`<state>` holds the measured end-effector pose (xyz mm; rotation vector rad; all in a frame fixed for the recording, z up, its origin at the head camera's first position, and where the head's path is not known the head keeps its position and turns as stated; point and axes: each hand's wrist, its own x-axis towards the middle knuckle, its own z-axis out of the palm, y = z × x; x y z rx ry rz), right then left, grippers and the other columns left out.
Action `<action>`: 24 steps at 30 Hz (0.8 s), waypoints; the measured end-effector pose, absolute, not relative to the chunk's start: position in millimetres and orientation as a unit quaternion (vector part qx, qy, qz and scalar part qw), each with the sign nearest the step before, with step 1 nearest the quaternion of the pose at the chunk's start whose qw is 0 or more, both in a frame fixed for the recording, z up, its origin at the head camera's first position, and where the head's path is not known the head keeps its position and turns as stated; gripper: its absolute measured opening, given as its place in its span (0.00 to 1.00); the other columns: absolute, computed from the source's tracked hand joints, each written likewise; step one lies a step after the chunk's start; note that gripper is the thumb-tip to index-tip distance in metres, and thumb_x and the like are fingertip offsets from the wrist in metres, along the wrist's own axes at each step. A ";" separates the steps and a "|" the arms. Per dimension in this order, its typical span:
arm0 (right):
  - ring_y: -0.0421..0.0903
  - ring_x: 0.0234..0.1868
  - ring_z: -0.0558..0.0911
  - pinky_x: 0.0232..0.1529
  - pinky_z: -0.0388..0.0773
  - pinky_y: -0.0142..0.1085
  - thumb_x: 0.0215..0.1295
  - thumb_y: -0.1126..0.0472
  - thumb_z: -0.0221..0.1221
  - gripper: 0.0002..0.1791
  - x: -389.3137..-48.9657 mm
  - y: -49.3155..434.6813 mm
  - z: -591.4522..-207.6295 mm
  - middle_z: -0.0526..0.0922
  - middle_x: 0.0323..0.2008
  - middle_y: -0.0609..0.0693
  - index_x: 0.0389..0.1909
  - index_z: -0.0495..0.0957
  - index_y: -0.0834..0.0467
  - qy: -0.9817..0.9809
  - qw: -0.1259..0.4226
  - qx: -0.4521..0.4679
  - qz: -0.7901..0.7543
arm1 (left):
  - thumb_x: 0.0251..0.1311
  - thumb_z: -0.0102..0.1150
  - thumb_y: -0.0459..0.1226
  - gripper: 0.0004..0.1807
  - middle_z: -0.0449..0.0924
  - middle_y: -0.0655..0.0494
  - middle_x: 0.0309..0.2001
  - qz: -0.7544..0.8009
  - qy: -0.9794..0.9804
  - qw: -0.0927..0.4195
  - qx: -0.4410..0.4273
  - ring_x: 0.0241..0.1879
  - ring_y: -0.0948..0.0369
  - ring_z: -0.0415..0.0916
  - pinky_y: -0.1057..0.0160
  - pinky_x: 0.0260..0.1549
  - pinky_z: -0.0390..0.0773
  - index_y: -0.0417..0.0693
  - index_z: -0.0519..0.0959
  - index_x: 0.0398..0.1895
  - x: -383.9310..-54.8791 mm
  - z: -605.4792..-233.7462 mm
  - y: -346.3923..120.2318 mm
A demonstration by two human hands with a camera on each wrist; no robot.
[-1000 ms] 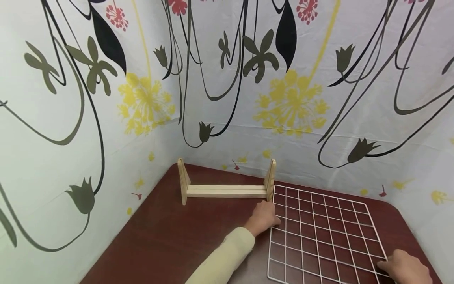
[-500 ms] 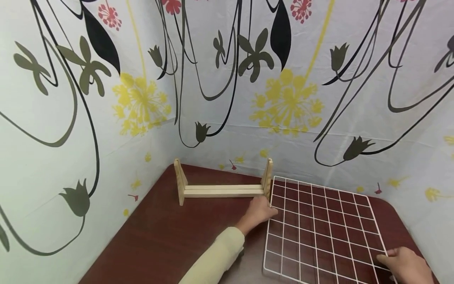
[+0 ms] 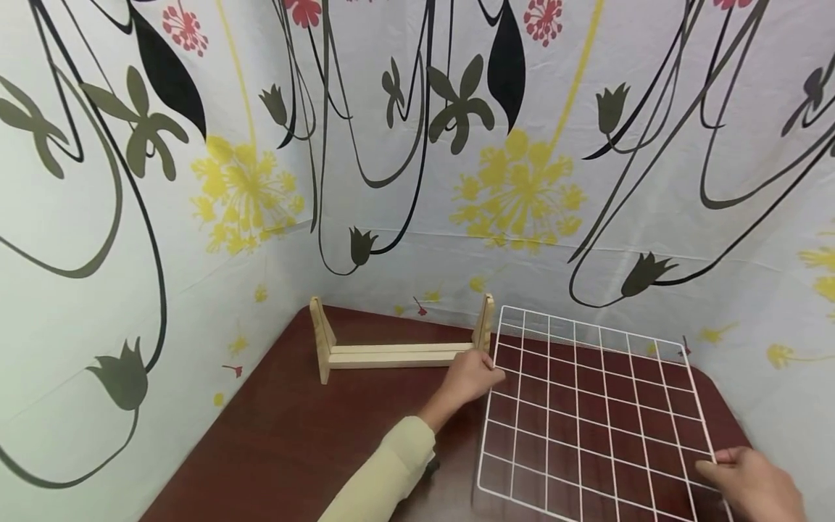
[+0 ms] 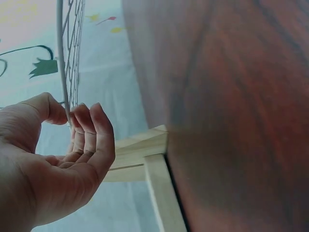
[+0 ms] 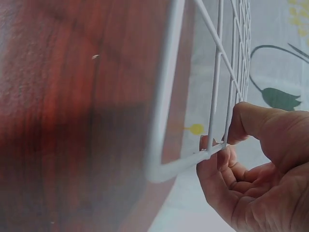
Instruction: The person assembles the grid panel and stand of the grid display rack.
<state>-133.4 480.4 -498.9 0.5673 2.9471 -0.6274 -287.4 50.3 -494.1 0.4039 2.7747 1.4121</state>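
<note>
A white wire grid panel point(image 3: 577, 417) is held between both hands, raised off the table and tilted with its far edge up. My left hand point(image 3: 471, 377) pinches its left side rod between thumb and curled fingers, as the left wrist view shows around the hand point(image 4: 72, 140). At the right side, my right hand point(image 3: 753, 482) grips the opposite rod; in the right wrist view that hand point(image 5: 256, 164) has thumb and fingers about the panel's edge near a corner. Just behind the left hand stands a pale wooden frame point(image 3: 398, 355) with two upright ends joined by a crossbar.
The dark red table point(image 3: 313, 442) runs back to a corner of white cloth point(image 3: 391, 275) printed with flowers and vines. The cloth hangs along the left and the back. A small dark object point(image 3: 430, 467) shows beside the left sleeve, too little of it to identify.
Both hands have lifted the grid panel from near the table, its far edge rising most. The left hand has moved up and away. The wooden frame stays on the table while the view shifts slightly.
</note>
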 end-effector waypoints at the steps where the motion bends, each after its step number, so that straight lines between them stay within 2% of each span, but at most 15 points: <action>1: 0.61 0.37 0.86 0.34 0.79 0.48 0.62 0.46 0.69 0.29 -132.1 479.5 -496.7 0.89 0.38 0.65 0.46 0.82 0.71 0.961 0.029 0.185 -0.206 | 0.52 0.68 0.42 0.08 0.74 0.68 0.16 0.459 0.879 0.003 0.130 0.18 0.69 0.68 0.69 0.21 0.70 0.55 0.79 0.20 -287.6 -491.0 49.7; 5: 0.50 0.31 0.84 0.31 0.77 0.43 0.63 0.45 0.68 0.27 -128.5 473.4 -485.5 0.90 0.30 0.55 0.44 0.83 0.67 0.961 -0.006 0.182 -0.208 | 0.54 0.68 0.41 0.06 0.80 0.67 0.20 0.484 0.865 0.002 0.134 0.20 0.71 0.73 0.71 0.24 0.72 0.54 0.79 0.26 -286.7 -477.8 46.2; 9: 0.44 0.28 0.82 0.30 0.74 0.39 0.65 0.45 0.67 0.25 -126.4 469.3 -478.4 0.89 0.25 0.48 0.44 0.82 0.66 0.960 -0.015 0.185 -0.210 | 0.56 0.67 0.38 0.05 0.89 0.58 0.26 0.529 0.838 0.013 0.136 0.20 0.69 0.79 0.69 0.22 0.78 0.51 0.79 0.32 -285.0 -468.5 43.0; 13: 0.43 0.28 0.81 0.29 0.70 0.37 0.65 0.44 0.67 0.24 -125.5 466.6 -472.7 0.90 0.29 0.52 0.42 0.82 0.64 0.960 -0.040 0.183 -0.209 | 0.59 0.66 0.35 0.05 0.92 0.49 0.32 0.573 0.807 0.019 0.143 0.22 0.63 0.87 0.64 0.20 0.83 0.47 0.78 0.34 -283.5 -458.7 40.0; 18: 0.37 0.30 0.79 0.33 0.72 0.42 0.65 0.44 0.68 0.24 -128.7 463.3 -468.6 0.91 0.34 0.58 0.42 0.83 0.63 0.956 -0.063 0.184 -0.221 | 0.64 0.66 0.34 0.04 0.93 0.48 0.37 0.608 0.779 0.021 0.149 0.32 0.60 0.92 0.66 0.31 0.87 0.44 0.79 0.36 -282.4 -444.6 34.8; 20: 0.32 0.29 0.77 0.36 0.72 0.44 0.66 0.44 0.67 0.25 -130.0 461.4 -467.5 0.91 0.35 0.59 0.44 0.83 0.64 0.954 -0.067 0.185 -0.225 | 0.66 0.64 0.32 0.03 0.93 0.47 0.39 0.623 0.766 0.024 0.154 0.33 0.60 0.92 0.61 0.37 0.89 0.42 0.79 0.38 -281.8 -439.2 31.9; 24: 0.20 0.26 0.70 0.35 0.68 0.38 0.67 0.43 0.66 0.27 -131.3 455.6 -464.7 0.91 0.35 0.57 0.48 0.82 0.65 0.950 -0.085 0.185 -0.235 | 0.68 0.60 0.31 0.03 0.93 0.44 0.41 0.651 0.741 0.030 0.161 0.34 0.60 0.91 0.52 0.44 0.90 0.40 0.78 0.40 -280.5 -431.0 25.4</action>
